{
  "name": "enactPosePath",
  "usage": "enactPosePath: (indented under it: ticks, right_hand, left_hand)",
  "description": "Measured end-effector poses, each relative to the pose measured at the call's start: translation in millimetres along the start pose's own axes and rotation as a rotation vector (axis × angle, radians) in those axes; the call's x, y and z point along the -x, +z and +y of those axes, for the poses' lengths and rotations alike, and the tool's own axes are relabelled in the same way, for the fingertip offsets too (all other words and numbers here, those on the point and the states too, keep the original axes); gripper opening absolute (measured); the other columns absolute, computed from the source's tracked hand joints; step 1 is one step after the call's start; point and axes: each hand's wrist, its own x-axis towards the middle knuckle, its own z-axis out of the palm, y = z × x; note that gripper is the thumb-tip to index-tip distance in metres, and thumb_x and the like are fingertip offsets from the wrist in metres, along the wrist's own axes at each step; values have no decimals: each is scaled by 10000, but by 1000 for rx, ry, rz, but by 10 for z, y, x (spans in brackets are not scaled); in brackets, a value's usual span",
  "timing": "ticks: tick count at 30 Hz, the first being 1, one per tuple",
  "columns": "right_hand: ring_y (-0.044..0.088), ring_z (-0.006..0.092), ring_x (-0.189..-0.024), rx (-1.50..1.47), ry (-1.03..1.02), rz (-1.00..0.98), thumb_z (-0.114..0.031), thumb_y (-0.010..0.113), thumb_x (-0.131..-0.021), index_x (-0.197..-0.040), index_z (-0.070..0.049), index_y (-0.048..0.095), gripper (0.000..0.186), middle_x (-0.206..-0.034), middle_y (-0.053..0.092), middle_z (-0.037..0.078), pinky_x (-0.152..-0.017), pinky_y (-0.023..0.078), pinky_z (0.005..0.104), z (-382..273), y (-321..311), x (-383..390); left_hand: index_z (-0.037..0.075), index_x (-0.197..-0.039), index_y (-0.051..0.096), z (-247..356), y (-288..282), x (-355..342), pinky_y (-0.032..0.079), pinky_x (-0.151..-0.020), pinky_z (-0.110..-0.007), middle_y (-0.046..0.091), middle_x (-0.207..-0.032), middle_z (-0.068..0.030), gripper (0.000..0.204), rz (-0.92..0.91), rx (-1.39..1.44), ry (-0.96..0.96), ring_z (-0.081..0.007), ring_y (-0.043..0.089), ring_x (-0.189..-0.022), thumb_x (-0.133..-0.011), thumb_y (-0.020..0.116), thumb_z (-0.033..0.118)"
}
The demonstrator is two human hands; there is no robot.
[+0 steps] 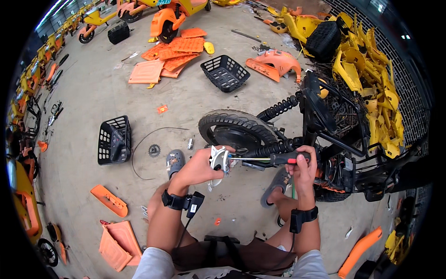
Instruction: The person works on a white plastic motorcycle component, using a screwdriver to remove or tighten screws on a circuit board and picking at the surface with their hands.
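Note:
My left hand is closed around a white plastic part with a rounded, cut-out shape and a bit of blue on its right side. My right hand grips a screwdriver by its black and red handle. The metal shaft points left, and its tip meets the right side of the white part. Just beyond both hands lies a partly stripped scooter frame with its rear wheel and black coil shock absorbers.
Black baskets, a sprocket, a thin cable and orange panels lie on the concrete floor. Yellow body panels are heaped at the right by a brick wall. Scooters stand at the back and left.

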Motion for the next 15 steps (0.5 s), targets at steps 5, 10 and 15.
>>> enactPosePath:
  ticks: [5,10,15]
  right_hand:
    - [544,62,-604,-21,-44,-12,-207,599,-964,-1125,-73,512,227,-756,610,27,-529,405,189,20,-15,-10]
    - [529,51,-679,43,-84,20,-232,633,-929,-1146,-62,518,299,-867,576,14,-620,436,188,-53,10,61]
    - [565,116,-779,120,-284,-41,-238,624,-910,-1161,-26,490,354,-1051,577,103,-684,447,238,-44,56,66]
  left_hand:
    - [48,-1234,610,-11,31,-19,505,-824,-260,694,-972,-8,547,-25,39,-9,-77,621,-884,-704,707,-45]
    - [-36,-1218,602,18,47,-4,503,-876,-284,698,-1020,-45,547,-52,184,-48,-129,642,-944,-673,649,-47]
    - [-38,-1290,519,-30,-42,41,536,-869,-364,695,-1048,-134,648,-127,378,-157,-206,666,-961,-649,589,-95]
